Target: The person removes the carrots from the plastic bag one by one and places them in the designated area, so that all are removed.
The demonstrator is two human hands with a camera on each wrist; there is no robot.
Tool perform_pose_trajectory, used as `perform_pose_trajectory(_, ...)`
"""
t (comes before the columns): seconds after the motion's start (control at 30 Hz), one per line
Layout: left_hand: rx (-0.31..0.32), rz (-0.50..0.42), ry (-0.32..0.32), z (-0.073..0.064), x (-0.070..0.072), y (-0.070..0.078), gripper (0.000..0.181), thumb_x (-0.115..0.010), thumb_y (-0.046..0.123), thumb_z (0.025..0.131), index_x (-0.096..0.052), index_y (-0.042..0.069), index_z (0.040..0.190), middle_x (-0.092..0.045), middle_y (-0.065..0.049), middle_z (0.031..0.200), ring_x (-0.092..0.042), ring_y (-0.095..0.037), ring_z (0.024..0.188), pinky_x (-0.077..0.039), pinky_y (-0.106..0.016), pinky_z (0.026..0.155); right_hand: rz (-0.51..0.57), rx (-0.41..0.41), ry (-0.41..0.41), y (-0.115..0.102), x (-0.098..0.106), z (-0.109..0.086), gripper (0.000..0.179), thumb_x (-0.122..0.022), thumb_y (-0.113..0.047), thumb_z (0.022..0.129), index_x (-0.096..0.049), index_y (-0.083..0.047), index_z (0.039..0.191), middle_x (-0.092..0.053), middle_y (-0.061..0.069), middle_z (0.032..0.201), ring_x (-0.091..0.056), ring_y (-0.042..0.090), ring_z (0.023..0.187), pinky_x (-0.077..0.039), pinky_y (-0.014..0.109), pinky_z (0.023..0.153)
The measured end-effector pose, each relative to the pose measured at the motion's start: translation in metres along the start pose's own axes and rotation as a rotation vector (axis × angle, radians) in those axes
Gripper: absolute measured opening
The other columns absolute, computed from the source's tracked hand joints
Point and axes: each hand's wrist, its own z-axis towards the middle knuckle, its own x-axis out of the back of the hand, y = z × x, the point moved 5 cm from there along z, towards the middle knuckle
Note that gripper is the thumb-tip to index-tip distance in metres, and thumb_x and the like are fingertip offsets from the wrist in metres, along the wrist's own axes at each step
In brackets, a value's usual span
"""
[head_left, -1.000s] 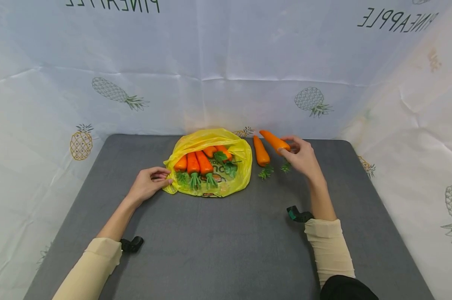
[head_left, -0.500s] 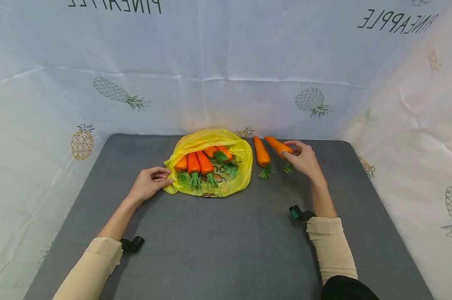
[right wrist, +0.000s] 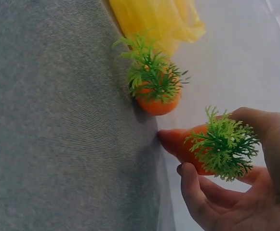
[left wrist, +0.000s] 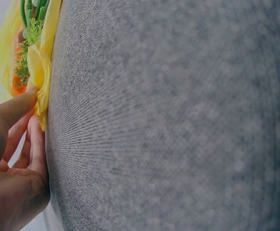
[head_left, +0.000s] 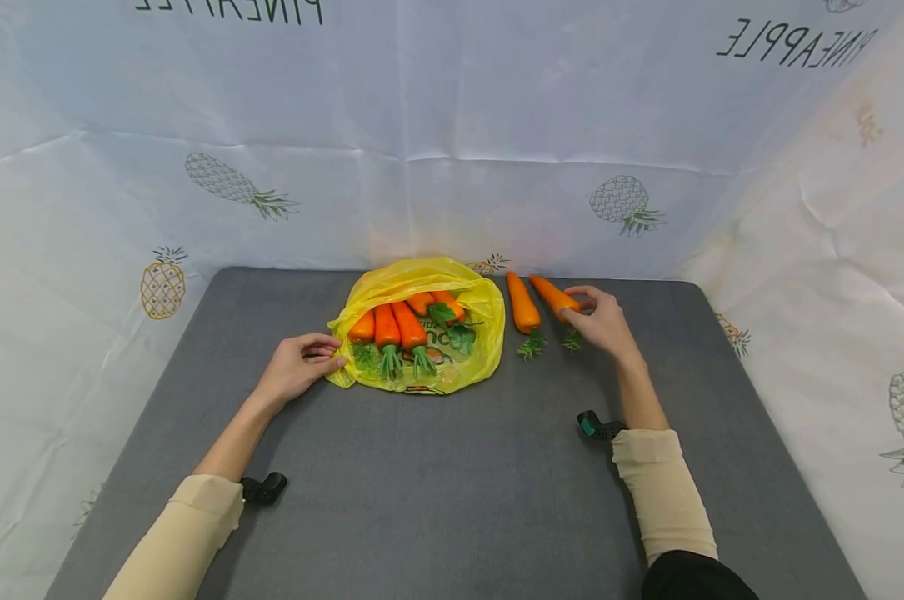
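A yellow plastic bag (head_left: pixel 489 358) lies with its mouth toward me, and several orange carrots (head_left: pixel 410 327) with green tops show inside it. At its left edge my left hand (head_left: pixel 294 367) pinches the plastic between thumb and fingers; the left wrist view shows the gathered yellow film (left wrist: pixel 42 72) at the fingertips. To the right of the bag one loose carrot (head_left: pixel 522 304) rests on the table. Beside it my right hand (head_left: pixel 605 321) holds another carrot (head_left: pixel 552 296) near its leafy end, the tip pointing away. In the right wrist view its feathery green top (right wrist: pixel 224 147) faces the camera.
The grey table (head_left: pixel 444 492) ends at a far edge just behind the bag and carrots. A white curtain (head_left: pixel 452 108) with pineapple prints hangs behind it and along both sides.
The right hand has lowered its carrot toward the table, a little to the right at first, then slightly back left beside the loose carrot. The left hand and the bag have stayed put.
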Motion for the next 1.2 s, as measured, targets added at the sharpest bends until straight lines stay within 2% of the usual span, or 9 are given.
perform_pose_trajectory(0.1,0.003,-0.003,-0.003,0.0,0.0,0.0,0.041,-0.079,0.017,0.102,-0.071,-0.003,0.136,-0.073,-0.027,0.129,-0.068,-0.01,0.105,-0.055,-0.007,0.082,-0.003,-0.006,-0.01,0.002,-0.003,0.002,0.052,-0.07,-0.03,0.106,-0.059,-0.006,0.151,-0.067,0.033,0.139,-0.067,0.048,0.122,-0.056,0.035,0.084)
perform_pose_trajectory(0.33,0.005,0.0,-0.001,-0.001,0.0,0.002,0.04,-0.08,0.018,0.101,-0.071,-0.001,0.135,-0.073,-0.026,0.128,-0.068,-0.009,0.103,-0.055,-0.007,0.082,0.014,-0.011,-0.027,0.006,-0.01,0.005,0.054,-0.072,-0.026,0.104,-0.057,-0.006,0.152,-0.062,0.032,0.147,-0.062,0.048,0.131,-0.057,0.056,0.099)
perform_pose_trajectory(0.6,0.005,-0.001,0.004,-0.002,0.0,0.002,0.04,-0.08,0.019,0.101,-0.072,-0.001,0.134,-0.073,-0.025,0.128,-0.066,-0.005,0.102,-0.056,-0.008,0.082,-0.01,-0.017,-0.042,0.011,-0.016,0.008,0.058,-0.074,-0.024,0.104,-0.052,-0.003,0.153,-0.058,0.034,0.15,-0.059,0.051,0.135,-0.053,0.065,0.106)
perform_pose_trajectory(0.7,0.009,-0.001,0.005,-0.002,0.0,0.002,0.04,-0.081,0.019,0.1,-0.072,-0.001,0.134,-0.073,-0.025,0.128,-0.067,-0.007,0.103,-0.055,-0.007,0.082,-0.01,-0.016,-0.051,0.013,-0.017,0.008,0.058,-0.075,-0.021,0.103,-0.051,-0.003,0.153,-0.058,0.034,0.151,-0.058,0.051,0.135,-0.052,0.066,0.108)
perform_pose_trajectory(1.0,0.006,-0.001,0.003,-0.001,0.001,0.001,0.041,-0.08,0.018,0.101,-0.071,-0.001,0.136,-0.073,-0.026,0.13,-0.069,-0.016,0.107,-0.055,-0.006,0.083,-0.031,-0.003,-0.08,0.012,-0.017,0.009,0.06,-0.076,-0.022,0.103,-0.05,-0.001,0.153,-0.058,0.035,0.151,-0.064,0.051,0.124,-0.055,0.062,0.104)
perform_pose_trajectory(1.2,-0.001,-0.004,0.005,0.0,0.0,-0.001,0.041,-0.08,0.017,0.101,-0.071,-0.002,0.135,-0.073,-0.026,0.129,-0.068,-0.014,0.105,-0.054,-0.006,0.082,-0.033,0.008,-0.099,0.013,-0.014,0.008,0.06,-0.075,-0.025,0.103,-0.051,-0.002,0.152,-0.056,0.034,0.152,-0.062,0.053,0.127,-0.054,0.064,0.106)
